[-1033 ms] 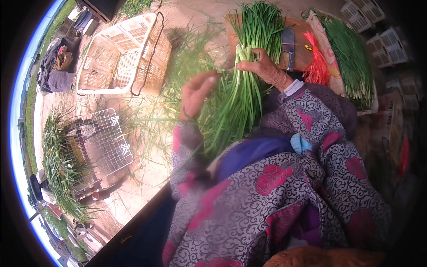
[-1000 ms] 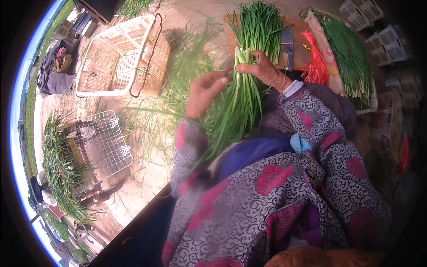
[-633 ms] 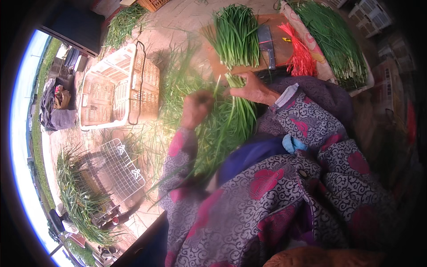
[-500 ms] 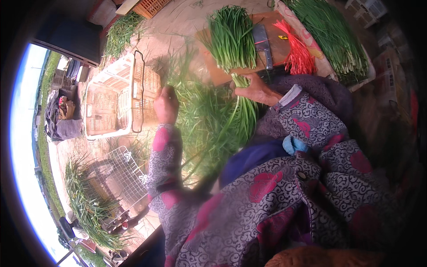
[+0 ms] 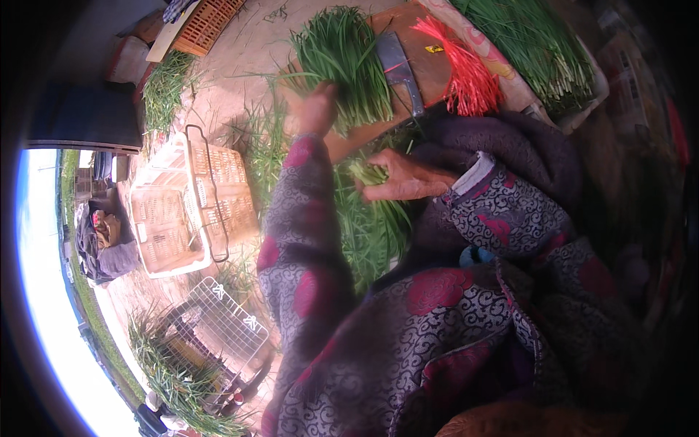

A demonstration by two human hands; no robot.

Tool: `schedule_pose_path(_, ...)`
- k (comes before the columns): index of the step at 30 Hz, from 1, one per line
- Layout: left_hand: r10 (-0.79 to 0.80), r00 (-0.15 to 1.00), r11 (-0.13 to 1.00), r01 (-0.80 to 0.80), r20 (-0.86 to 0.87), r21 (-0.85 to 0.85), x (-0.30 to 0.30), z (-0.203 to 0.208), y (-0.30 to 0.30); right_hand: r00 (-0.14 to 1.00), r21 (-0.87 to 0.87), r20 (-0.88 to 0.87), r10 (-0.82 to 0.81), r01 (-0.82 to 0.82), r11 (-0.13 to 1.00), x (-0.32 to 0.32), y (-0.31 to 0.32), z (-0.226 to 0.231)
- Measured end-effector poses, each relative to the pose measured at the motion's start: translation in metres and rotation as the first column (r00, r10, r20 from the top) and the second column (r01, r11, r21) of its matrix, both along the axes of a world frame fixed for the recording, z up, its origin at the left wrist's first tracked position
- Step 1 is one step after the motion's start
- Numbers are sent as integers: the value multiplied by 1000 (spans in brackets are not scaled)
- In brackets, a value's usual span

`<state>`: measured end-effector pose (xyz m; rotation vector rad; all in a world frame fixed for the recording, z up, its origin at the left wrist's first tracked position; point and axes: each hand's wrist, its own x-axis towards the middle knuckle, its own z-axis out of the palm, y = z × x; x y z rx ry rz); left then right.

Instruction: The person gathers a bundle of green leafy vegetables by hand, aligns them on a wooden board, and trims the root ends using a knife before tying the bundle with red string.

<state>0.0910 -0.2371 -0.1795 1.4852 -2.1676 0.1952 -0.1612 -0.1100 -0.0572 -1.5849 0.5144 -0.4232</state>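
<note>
My right hand (image 5: 408, 177) is closed round a bunch of green garlic chives (image 5: 371, 172), its pale stem ends poking out on the left and the leaves hanging below. Stretched out ahead, my left hand (image 5: 317, 111) is at the left side of a thick pile of chives (image 5: 349, 62); motion smears its fingers, so what they grip cannot be told. That pile lies on a brown board (image 5: 397, 18), beside a cleaver (image 5: 399, 69) and a bundle of red plastic ties (image 5: 470, 76). Loose chives (image 5: 364, 233) lie below my right hand, in front of my lap.
A pale plastic crate (image 5: 226, 189) with a metal handle stands at the left, a white wire rack (image 5: 233, 320) nearer me. Loose greens (image 5: 182, 379) heap at lower left. More chives (image 5: 531, 51) fill a lined container at the far right. An orange crate (image 5: 207, 25) is at the back.
My left hand has moved forward and right, from beside the crate to the chive pile. My right hand, still holding its bunch, has come slightly nearer and left. The whole view has shifted.
</note>
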Motion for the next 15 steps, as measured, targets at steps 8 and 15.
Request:
schedule_pose_path(8,-26,992,998,33,-121,55,-68,38,-34,998,47,52,44,-47,998,2,-3,3)
schedule_pose_path(15,33,992,996,-43,124,81,-81,5,-53,999,-17,28,42,-41,999,2,-3,-9)
